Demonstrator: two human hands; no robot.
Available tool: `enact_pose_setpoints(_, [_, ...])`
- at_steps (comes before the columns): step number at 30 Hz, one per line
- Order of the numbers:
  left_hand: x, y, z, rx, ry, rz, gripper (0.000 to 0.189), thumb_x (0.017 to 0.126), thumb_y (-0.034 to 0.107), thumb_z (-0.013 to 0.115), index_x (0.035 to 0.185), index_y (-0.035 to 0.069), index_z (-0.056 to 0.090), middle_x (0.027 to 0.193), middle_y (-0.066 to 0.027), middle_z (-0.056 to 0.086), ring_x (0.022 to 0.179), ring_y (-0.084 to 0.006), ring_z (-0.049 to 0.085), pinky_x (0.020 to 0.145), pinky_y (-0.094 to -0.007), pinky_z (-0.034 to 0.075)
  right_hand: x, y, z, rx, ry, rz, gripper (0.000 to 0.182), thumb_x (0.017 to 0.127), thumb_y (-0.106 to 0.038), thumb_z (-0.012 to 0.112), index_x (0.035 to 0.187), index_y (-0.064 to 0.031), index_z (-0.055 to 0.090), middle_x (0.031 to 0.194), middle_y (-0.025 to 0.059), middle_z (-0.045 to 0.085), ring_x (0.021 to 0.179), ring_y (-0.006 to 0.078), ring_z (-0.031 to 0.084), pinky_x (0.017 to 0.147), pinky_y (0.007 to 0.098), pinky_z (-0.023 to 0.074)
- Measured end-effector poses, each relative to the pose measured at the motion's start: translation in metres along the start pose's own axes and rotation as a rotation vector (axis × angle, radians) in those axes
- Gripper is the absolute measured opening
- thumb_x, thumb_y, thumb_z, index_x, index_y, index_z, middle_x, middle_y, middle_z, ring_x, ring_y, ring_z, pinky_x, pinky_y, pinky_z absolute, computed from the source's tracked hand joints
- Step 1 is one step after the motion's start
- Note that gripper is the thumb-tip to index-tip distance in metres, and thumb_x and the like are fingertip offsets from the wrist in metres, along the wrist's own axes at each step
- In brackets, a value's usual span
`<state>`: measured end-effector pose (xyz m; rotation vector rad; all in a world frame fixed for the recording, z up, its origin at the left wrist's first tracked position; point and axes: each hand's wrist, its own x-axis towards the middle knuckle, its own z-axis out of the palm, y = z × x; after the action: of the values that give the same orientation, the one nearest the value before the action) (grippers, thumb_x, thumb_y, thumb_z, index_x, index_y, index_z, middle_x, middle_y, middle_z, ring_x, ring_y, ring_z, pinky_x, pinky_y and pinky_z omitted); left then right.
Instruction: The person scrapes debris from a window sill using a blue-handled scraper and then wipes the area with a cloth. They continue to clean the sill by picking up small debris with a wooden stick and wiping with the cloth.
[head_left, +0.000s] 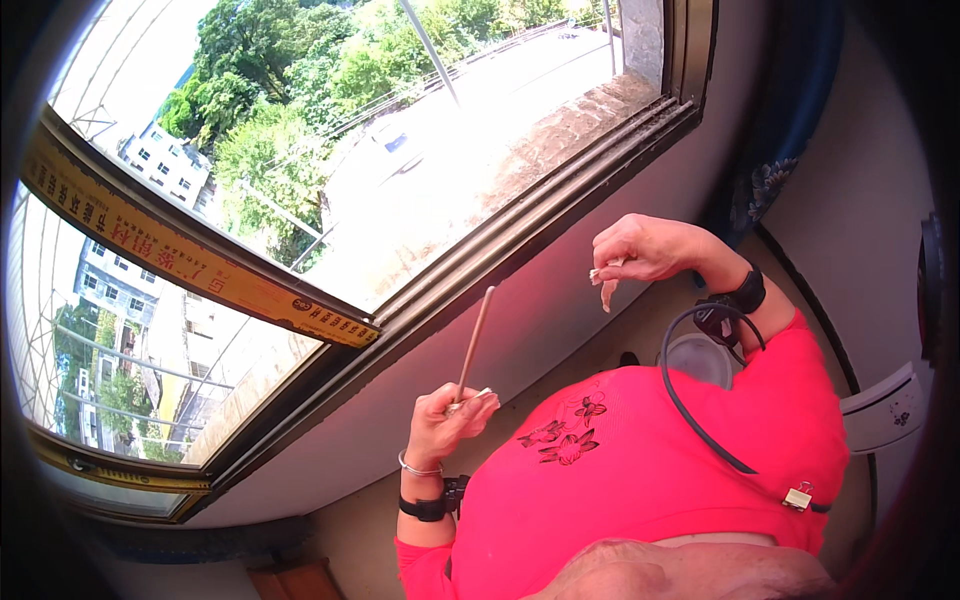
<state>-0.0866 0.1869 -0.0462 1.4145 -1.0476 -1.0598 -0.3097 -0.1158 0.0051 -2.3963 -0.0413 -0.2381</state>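
My left hand (454, 420) grips a thin brown stick (475, 337), which points up and slightly right toward the window. A crumpled piece of white tissue or cloth (484, 393) is pinched in the same fingers. To the right, my right hand (645, 247) is raised with its wrist bent, holding a small whitish scrap (607, 289) between thumb and fingers. One end of the scrap dangles below the fingertips. Both hands are apart, in front of my pink top (637, 457), and neither touches the window frame (540, 202).
A sliding window sash (202, 262) carries yellow tape with writing. Below the window runs a pale wall (420, 360). A blue curtain (787, 97) hangs at right. Beyond my right arm stand a pale round container (699, 358) and a white flower-printed object (889, 409). A black cable (679, 397) loops by my arm.
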Motion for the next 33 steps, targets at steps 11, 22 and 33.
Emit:
enact_pose_setpoints(11, [0.087,0.042,0.058,-0.073,0.176,0.130,0.009,0.092,0.005,0.056,0.099,-0.002,0.057,0.082,-0.0118,0.065,0.065,-0.0140,0.062,0.050,-0.0217,0.047,-0.031,0.054,-0.109,0.222,0.630,-0.235,0.011,0.083,-0.001,0.066,0.094,0.0004,0.064,0.083,0.0052,0.055,0.073,0.0147,0.053,0.065,0.0259,0.0446])
enact_pose_setpoints(22, [0.162,0.074,0.118,0.006,0.088,0.051,0.007,0.089,0.005,0.056,0.093,-0.001,0.056,0.071,-0.0032,0.056,0.052,-0.0055,0.048,0.045,-0.0202,0.038,-0.027,0.138,-0.118,-0.309,0.542,-0.131,0.013,0.079,-0.010,0.066,0.090,-0.0036,0.062,0.090,0.0088,0.059,0.081,0.0278,0.060,0.072,0.0355,0.0485])
enact_pose_setpoints(33, [0.185,0.095,0.105,0.274,-0.016,-0.066,0.018,0.092,0.017,0.057,0.086,0.000,0.056,0.058,0.0032,0.048,0.049,-0.0035,0.044,0.044,-0.0207,0.034,-0.035,0.063,-0.124,-0.464,0.788,-0.413,0.019,0.077,0.001,0.062,0.096,-0.0041,0.062,0.095,0.0080,0.063,0.079,0.0164,0.062,0.061,0.0261,0.0514])
